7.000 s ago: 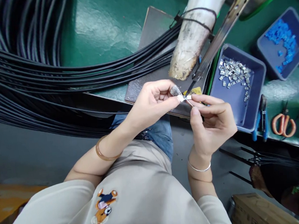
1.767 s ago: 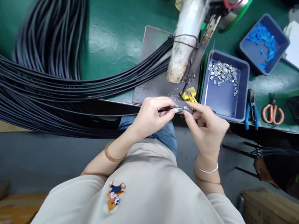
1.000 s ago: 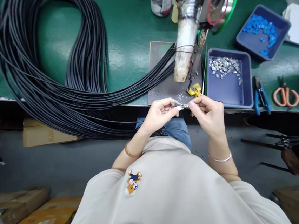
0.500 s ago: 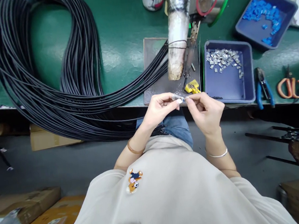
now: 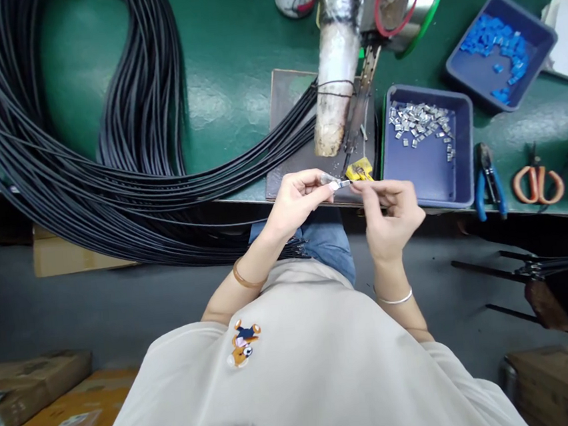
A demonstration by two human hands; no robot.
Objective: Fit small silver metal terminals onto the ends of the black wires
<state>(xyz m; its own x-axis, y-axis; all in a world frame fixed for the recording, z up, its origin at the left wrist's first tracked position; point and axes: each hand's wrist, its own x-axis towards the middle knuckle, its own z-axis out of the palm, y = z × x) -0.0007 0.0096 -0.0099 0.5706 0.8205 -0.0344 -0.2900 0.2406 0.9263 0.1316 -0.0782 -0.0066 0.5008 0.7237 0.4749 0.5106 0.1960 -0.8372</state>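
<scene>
My left hand [image 5: 297, 202] is closed at the table edge, its thumb and forefinger pinching a small silver metal connector shell [image 5: 344, 183]. Whether a cable runs into the shell inside my fingers is hidden. Just to the right, the fingertips of my right hand [image 5: 392, 214] are pressed together a short gap from the shell; anything between them is too small to make out. A yellow part [image 5: 359, 169] of the bench tool lies right beyond my fingers. Black cables [image 5: 195, 184] sweep in from the left, several ends hanging over my lap.
A blue-grey tray [image 5: 425, 189] with loose metal shells [image 5: 418, 121] stands right of my hands. Another tray [image 5: 481, 63] holds blue pieces. Blue-handled pliers [image 5: 488, 183] and orange-handled scissors [image 5: 538, 182] lie farther right. A wrapped machine arm [image 5: 335, 87] overhangs the grey plate [image 5: 281, 106].
My right fingertips have drawn slightly away from the left, and more of the metal shell shows in my left hand. The whole view has shifted a little.
</scene>
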